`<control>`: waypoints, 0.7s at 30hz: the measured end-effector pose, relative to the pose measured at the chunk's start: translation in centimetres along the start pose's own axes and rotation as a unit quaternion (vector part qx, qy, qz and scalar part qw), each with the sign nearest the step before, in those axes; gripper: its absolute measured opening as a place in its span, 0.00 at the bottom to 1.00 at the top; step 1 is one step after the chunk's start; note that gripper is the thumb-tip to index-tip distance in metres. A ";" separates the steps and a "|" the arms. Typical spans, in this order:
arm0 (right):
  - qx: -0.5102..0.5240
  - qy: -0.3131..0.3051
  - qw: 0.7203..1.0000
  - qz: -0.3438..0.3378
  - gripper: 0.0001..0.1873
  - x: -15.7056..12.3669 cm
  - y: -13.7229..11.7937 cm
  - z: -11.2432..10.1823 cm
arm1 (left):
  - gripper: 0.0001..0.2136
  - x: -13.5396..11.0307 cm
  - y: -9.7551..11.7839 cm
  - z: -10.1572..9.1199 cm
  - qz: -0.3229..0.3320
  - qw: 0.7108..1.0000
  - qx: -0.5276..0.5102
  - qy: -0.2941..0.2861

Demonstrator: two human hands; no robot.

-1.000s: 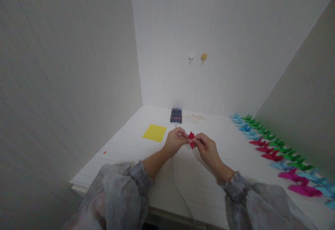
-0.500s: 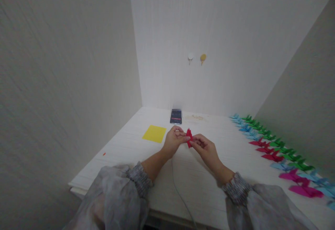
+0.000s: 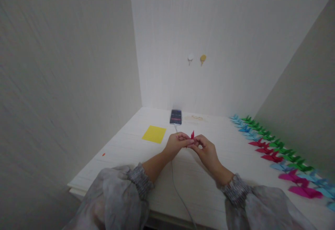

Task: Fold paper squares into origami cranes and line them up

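Note:
Between my two hands is a small piece of folded red paper (image 3: 192, 134), held above the table. Its narrow pointed tip sticks up over my fingers, and the lower part is hidden by them. My left hand (image 3: 178, 142) pinches it from the left between thumb and fingers. From the right, my right hand (image 3: 205, 148) grips it with thumb and bent fingers, the fingertips of both hands close together. A square of yellow paper (image 3: 154, 134) lies flat on the table, left of my left hand.
Rows of folded paper cranes (image 3: 272, 157) in red, green, blue and pink line the table's right side. A phone (image 3: 176, 117) stands near the back wall, with a cable (image 3: 175, 183) running toward me. An orange scrap (image 3: 103, 154) lies at left. Two hooks (image 3: 203, 59) hang on the wall.
The red paper has turned and sits lower in my fingers, so only a narrow tip shows where a wider strip showed before. My fingertips have come closer together.

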State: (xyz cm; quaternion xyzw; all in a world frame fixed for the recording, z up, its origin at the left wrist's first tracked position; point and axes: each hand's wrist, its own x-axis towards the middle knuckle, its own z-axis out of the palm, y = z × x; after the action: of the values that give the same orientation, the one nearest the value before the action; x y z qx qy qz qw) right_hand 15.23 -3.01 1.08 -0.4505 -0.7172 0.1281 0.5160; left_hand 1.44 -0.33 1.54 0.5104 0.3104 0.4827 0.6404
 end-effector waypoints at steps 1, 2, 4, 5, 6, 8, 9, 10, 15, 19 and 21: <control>0.002 -0.006 1.000 -0.014 0.06 0.0 -0.1 0.0 | 0.14 0.0 -0.1 -0.1 -0.007 1.000 -0.015 -0.005; 0.007 -0.012 1.000 -0.027 0.07 0.1 -0.1 -0.1 | 0.15 0.1 -0.2 -0.2 -0.010 0.999 -0.029 -0.008; 0.020 -0.022 0.998 -0.051 0.07 0.2 -0.1 -0.2 | 0.15 0.2 -0.5 -0.3 -0.009 0.998 -0.055 -0.009; 0.026 -0.024 0.998 -0.057 0.06 0.2 0.0 -0.2 | 0.14 0.3 -0.6 -0.3 -0.008 0.998 -0.066 -0.009; 0.032 -0.019 0.998 -0.055 0.06 0.2 0.1 -0.1 | 0.14 0.3 -0.6 -0.3 -0.008 0.997 -0.075 -0.009; 0.048 0.005 0.998 -0.029 0.05 0.1 0.4 0.0 | 0.12 0.4 -0.6 -0.2 -0.009 0.996 -0.083 -0.010; 0.059 0.017 0.998 -0.010 0.05 0.1 0.5 0.0 | 0.12 0.4 -0.6 -0.2 -0.009 0.997 -0.079 -0.011; 0.071 0.025 0.997 0.010 0.05 0.0 0.6 0.1 | 0.12 0.3 -0.5 -0.2 -0.009 0.997 -0.069 -0.010; 0.100 0.028 0.993 0.059 0.09 0.0 0.9 0.2 | 0.13 0.4 -0.4 -0.2 -0.001 1.000 -0.017 0.002; 0.121 0.019 0.990 0.066 0.11 0.1 1.1 0.2 | 0.16 0.6 -0.7 -0.3 0.029 0.999 -0.041 0.000; 0.142 0.015 0.987 0.079 0.11 0.1 1.2 0.2 | 0.17 0.7 -0.8 -0.3 0.044 0.998 -0.048 0.003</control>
State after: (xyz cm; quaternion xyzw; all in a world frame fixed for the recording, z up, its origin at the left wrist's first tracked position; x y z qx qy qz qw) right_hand 15.67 -2.20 0.30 -0.4297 -0.6462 0.2616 0.5739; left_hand 1.60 0.41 0.78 0.4906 0.2657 0.5266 0.6414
